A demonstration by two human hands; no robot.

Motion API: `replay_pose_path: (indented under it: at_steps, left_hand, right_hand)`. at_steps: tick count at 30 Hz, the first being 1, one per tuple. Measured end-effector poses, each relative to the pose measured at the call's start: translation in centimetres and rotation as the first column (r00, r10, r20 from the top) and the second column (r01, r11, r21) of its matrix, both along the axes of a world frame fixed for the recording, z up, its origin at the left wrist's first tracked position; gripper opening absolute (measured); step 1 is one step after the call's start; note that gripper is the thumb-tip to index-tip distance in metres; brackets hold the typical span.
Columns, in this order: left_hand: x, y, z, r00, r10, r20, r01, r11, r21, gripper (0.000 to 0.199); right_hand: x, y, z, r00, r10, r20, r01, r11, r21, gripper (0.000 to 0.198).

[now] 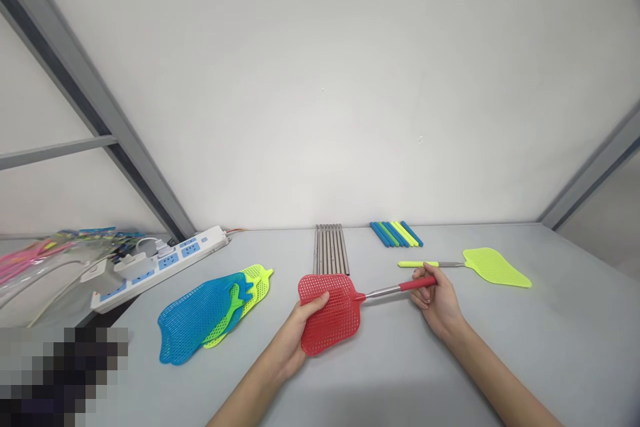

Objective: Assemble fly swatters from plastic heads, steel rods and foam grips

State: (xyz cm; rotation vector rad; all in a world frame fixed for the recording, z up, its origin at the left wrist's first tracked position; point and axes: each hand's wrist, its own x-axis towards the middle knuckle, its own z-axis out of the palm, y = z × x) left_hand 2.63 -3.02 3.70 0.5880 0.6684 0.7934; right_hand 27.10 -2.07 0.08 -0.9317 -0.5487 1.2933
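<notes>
A red fly swatter (331, 320) with a metal rod and a red handle is held across both hands above the grey table. My left hand (295, 340) grips its perforated head, thumb on top and the other fingers hidden beneath. At the far end of the handle, my right hand (437, 300) pinches the red grip between thumb and fingers. Just beyond that hand lies a yellow-green fly swatter (495, 267), its handle pointing left. Several metal rods (330, 250) lie side by side behind the red head.
Blue, green and yellow handle sleeves (396, 234) lie in a row near the wall. Blue and yellow-green swatter heads (200, 313) overlap in a pile at left. Behind them runs a white power strip (170, 263) with plugs, beside plastic-wrapped items (45, 267).
</notes>
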Motion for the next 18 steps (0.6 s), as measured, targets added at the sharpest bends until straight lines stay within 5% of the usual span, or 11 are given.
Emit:
replay_pose_path:
  at_steps: [18]
  left_hand:
    - [-0.55,0.29,0.35,0.966,-0.144,0.215,0.155,0.987,-0.033,0.037]
  right_hand:
    - [-0.16,0.09,-0.15,0.992,-0.019,-0.129,0.017,1.000,-0.020,0.021]
